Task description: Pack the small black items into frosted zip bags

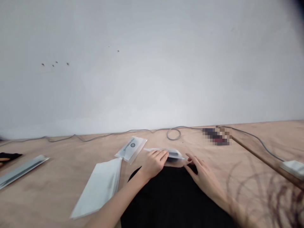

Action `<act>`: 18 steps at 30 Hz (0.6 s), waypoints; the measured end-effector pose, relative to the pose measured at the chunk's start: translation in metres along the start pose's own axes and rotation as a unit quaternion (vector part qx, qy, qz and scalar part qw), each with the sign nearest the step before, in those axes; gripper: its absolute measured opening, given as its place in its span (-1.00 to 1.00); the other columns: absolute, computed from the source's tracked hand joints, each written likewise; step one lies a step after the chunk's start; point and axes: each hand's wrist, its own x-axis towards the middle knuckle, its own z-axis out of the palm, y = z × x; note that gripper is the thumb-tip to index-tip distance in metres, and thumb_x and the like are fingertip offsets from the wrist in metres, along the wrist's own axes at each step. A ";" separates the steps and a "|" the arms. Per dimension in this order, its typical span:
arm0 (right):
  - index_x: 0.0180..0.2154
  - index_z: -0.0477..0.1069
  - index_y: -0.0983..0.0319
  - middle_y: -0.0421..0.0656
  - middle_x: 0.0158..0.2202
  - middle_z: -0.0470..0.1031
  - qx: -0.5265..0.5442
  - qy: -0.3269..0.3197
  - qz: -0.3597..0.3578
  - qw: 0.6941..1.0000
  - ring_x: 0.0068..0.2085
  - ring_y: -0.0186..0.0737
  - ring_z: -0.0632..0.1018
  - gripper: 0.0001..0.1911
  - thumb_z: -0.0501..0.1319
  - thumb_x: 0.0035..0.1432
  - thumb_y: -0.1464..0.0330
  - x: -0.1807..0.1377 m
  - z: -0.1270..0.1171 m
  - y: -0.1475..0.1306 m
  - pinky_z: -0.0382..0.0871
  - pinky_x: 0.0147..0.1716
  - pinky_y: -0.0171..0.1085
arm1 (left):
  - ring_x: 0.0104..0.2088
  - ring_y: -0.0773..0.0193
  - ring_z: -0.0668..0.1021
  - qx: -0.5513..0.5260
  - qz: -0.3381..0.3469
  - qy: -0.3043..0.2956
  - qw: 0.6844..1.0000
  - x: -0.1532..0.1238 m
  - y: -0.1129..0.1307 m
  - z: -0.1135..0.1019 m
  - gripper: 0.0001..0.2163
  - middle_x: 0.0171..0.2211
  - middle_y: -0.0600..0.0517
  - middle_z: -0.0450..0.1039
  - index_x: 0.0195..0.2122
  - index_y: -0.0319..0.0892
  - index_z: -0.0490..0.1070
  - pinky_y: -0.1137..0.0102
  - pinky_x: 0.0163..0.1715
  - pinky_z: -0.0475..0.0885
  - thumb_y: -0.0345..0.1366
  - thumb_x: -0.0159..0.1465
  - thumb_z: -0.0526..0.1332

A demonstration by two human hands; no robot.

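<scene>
On the bench point(42, 199), by its near edge, the left hand point(154, 163) grips a clear plastic pouch point(173, 154) holding a dark item point(172, 159); the right hand point(204, 177) lies open just beside it. Nearby, a printed bag point(131, 149) bears a round dark logo and unreadable writing.

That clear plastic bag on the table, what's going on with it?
A person is at a light wooden table. Their left hand grips a thin clear plastic bag with something dark inside, and their right hand is open beside its end. A stack of white flat packets and a clear printed pouch lie nearby.
</scene>
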 end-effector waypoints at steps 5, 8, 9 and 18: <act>-0.09 0.53 0.13 -0.13 -0.19 0.66 0.053 0.025 -0.110 0.992 -0.18 -0.13 0.63 -0.80 0.14 0.36 0.38 0.003 -0.006 -0.006 0.54 -0.10 -0.15 | -0.06 0.16 0.66 -0.059 -0.028 0.085 0.994 -0.023 0.021 0.005 -0.70 -0.04 -0.08 0.64 -0.01 -0.17 0.54 0.26 -0.11 0.59 -0.44 0.41 0.04; -0.10 0.57 0.11 -0.17 -0.22 0.67 0.051 0.013 -0.141 0.989 -0.23 -0.16 0.62 -0.77 0.14 0.36 0.41 0.004 -0.007 -0.010 0.53 -0.14 -0.16 | -0.04 0.14 0.63 -0.087 -0.053 0.081 0.991 -0.022 0.030 0.000 -0.73 -0.02 -0.09 0.61 0.02 -0.15 0.52 0.23 -0.05 0.55 -0.34 0.40 0.09; -0.10 0.57 0.10 -0.18 -0.24 0.67 0.050 0.007 -0.149 0.988 -0.25 -0.18 0.61 -0.77 0.15 0.36 0.40 0.004 -0.008 -0.012 0.53 -0.17 -0.17 | -0.03 0.13 0.62 -0.093 -0.049 0.074 0.992 -0.021 0.034 -0.002 -0.74 -0.02 -0.09 0.60 0.03 -0.14 0.51 0.22 -0.03 0.54 -0.30 0.40 0.11; -0.09 0.60 0.06 -0.19 -0.33 0.66 -0.008 -0.037 -0.189 0.981 -0.32 -0.22 0.60 -0.73 0.13 0.37 0.39 0.003 -0.011 -0.015 0.49 -0.28 -0.21 | -0.24 0.23 0.55 -0.035 0.064 0.040 0.997 -0.005 0.055 0.003 -0.79 -0.28 -0.01 0.55 -0.20 -0.18 0.48 0.31 -0.32 0.40 -0.38 0.46 0.04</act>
